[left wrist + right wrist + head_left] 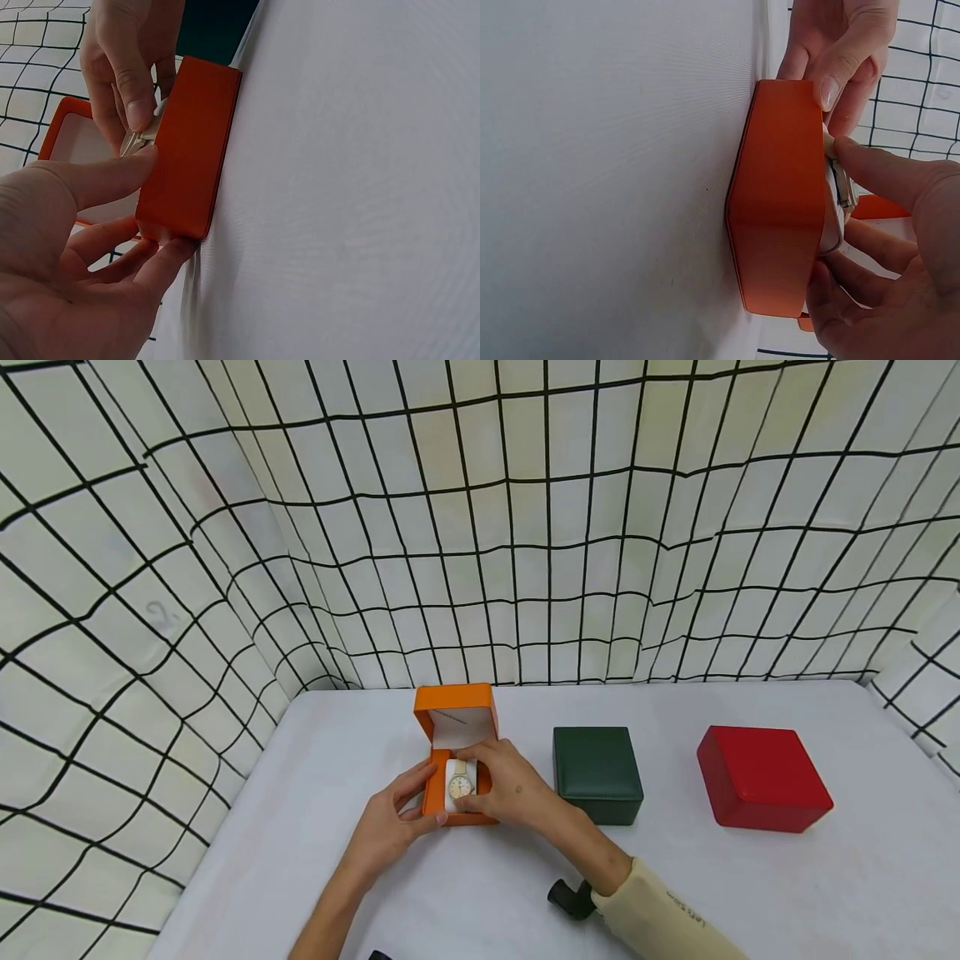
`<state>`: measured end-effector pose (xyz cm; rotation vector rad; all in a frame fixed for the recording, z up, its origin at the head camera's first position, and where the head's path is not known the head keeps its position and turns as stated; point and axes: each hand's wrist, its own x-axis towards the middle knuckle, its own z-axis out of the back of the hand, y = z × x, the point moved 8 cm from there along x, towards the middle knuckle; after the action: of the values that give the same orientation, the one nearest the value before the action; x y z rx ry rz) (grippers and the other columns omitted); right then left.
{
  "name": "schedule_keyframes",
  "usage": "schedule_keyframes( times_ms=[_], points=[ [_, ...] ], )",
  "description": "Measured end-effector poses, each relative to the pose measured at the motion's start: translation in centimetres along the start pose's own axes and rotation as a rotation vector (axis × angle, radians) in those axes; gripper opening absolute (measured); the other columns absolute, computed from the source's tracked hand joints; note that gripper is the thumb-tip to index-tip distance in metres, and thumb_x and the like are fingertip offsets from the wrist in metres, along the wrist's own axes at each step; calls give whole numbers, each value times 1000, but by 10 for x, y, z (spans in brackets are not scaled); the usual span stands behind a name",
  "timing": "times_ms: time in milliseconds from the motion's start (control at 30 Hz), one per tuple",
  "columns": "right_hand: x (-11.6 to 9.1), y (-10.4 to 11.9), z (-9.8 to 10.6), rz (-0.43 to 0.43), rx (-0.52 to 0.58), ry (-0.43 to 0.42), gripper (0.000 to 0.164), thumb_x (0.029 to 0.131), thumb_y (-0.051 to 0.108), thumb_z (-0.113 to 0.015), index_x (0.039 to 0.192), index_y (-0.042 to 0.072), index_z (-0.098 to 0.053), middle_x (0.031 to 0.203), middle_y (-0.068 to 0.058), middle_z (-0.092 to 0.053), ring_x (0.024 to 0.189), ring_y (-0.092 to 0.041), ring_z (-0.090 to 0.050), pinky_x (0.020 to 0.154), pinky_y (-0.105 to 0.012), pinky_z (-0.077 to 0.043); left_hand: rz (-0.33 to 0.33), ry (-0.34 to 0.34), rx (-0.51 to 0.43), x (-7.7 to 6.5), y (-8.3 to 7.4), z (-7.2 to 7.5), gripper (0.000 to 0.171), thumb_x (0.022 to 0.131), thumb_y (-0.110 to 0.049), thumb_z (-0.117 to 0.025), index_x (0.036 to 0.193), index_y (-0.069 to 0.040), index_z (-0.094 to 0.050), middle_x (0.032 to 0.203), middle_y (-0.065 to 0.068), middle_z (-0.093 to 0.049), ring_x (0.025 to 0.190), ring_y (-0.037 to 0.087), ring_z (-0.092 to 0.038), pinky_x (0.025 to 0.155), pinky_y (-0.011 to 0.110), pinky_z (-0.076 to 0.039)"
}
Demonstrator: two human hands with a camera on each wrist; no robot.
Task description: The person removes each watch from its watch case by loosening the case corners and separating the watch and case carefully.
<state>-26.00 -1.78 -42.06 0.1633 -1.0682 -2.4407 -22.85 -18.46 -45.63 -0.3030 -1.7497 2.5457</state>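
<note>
An orange watch box (474, 819) sits on the table with its lid (454, 697) raised at the back. Inside it a wristwatch (461, 787) with a round light dial and a pale strap is wrapped on a white cushion (451, 804). My left hand (386, 827) holds the box by its left side, thumb at the front corner and fingers along the side. From the right, my right hand (517, 787) pinches the watch on its cushion, thumb at the near end and fingers at the far end. In the right wrist view the cushion (832, 234) stands slightly above the box's rim.
A dark green box (597, 768) stands shut to the right of the orange one. Farther right is a shut red box (765, 777). White cloth covers the table (675, 902), and a black grid net (547, 552) over white sheeting encloses the back and sides.
</note>
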Motion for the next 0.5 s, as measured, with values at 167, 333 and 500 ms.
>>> schedule_keyframes(
  times_ms=[167, 333, 500],
  points=[
    [1, 0, -2, -4, -21, -14, 58, 84, 26, -89, 135, 11, -66, 136, -5, -68, 119, -23, -56, 103, -42, -54, 10, -6, -3, -1, 2, 1, 75, 88, -12, -83, 155, -15, -49, 170, 7, -34, 154, 32, -41, 110, 33, -52],
    [0, 2, 1, 12, -34, -47, 57, 83, 25, -90, 132, 10, -66, 132, -4, -69, 117, -23, -58, 102, -41, -54, 10, -1, 3, 0, 1, 0, 75, 89, -11, -82, 156, -13, -49, 170, 7, -34, 156, 30, -38, 111, 33, -50],
    [-2, 5, 4, 40, -24, -77, 57, 82, 22, -90, 131, 9, -65, 130, -4, -68, 115, -21, -63, 101, -40, -56, 13, -1, 8, 0, -1, 1, 75, 89, -10, -82, 156, -13, -48, 170, 6, -34, 157, 29, -36, 111, 32, -50]
  ],
)
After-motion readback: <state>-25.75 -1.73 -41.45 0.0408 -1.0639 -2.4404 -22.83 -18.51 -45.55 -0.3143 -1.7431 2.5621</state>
